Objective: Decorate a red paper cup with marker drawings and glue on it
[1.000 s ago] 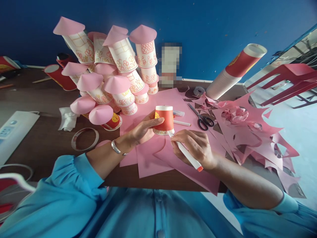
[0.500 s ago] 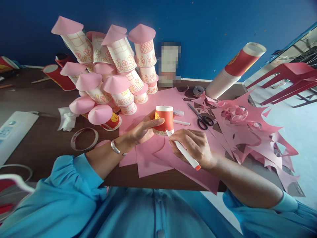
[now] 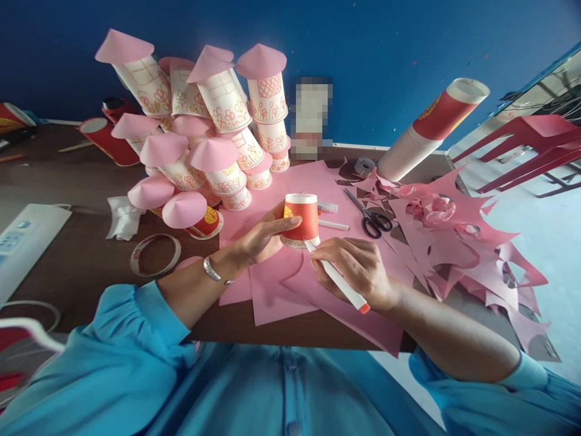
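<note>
My left hand (image 3: 267, 235) is closed around the left side of a red paper cup (image 3: 305, 219), thumb across its front. The cup has a white band at the top, a yellow print, and drawn marks along its pale lower edge. In my right hand (image 3: 351, 269) is a white marker (image 3: 338, 280) with an orange end; its tip meets or nearly meets the cup's lower front. Sheets of pink paper (image 3: 272, 297) lie beneath both hands. Just beyond the cup rest a second white marker (image 3: 334, 225) and a short white tube (image 3: 327, 207).
Paper cups with pink cone roofs (image 3: 213, 155) stand stacked at the back left. Black-handled scissors (image 3: 374, 221), pink paper scraps (image 3: 472, 242) and a tall cup stack (image 3: 411, 151) are on the right. A tape roll (image 3: 155, 254) and a white power strip (image 3: 27, 242) lie left.
Both hands keep their hold on the cup and marker. The marker tip has shifted very slightly at the cup's lower edge; otherwise little differs.
</note>
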A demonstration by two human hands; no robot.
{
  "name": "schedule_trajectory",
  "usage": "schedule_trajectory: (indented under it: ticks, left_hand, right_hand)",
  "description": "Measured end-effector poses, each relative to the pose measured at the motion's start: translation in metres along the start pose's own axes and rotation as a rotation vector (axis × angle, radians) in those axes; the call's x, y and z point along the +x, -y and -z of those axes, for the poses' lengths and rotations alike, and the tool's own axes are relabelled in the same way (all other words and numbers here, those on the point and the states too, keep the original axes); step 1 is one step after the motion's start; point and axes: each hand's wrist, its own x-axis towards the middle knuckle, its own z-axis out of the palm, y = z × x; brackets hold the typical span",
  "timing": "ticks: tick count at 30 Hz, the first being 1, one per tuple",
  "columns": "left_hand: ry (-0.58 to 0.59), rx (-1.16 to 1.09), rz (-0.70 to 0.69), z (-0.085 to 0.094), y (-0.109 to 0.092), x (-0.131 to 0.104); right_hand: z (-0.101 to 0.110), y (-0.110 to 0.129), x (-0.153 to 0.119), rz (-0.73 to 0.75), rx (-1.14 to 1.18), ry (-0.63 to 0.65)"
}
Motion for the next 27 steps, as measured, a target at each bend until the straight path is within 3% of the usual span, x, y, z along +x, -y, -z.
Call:
schedule_trajectory:
  ticks: [11,15,27]
  left_hand:
    - [-0.037,-0.021,-0.006,0.006,0.006,0.0]
    - [-0.015,-0.049,0.011,0.007,0.006,0.003]
    - [-0.105,-0.121,0.046,0.007,0.009,0.005]
  right_hand:
    - [0.001,0.0,0.001,-0.013,0.004,0.013]
    - [0.002,-0.001,0.003,0.022,0.042,-0.042]
    - [-0.002,-0.001,-0.001,0.023,0.045,-0.056]
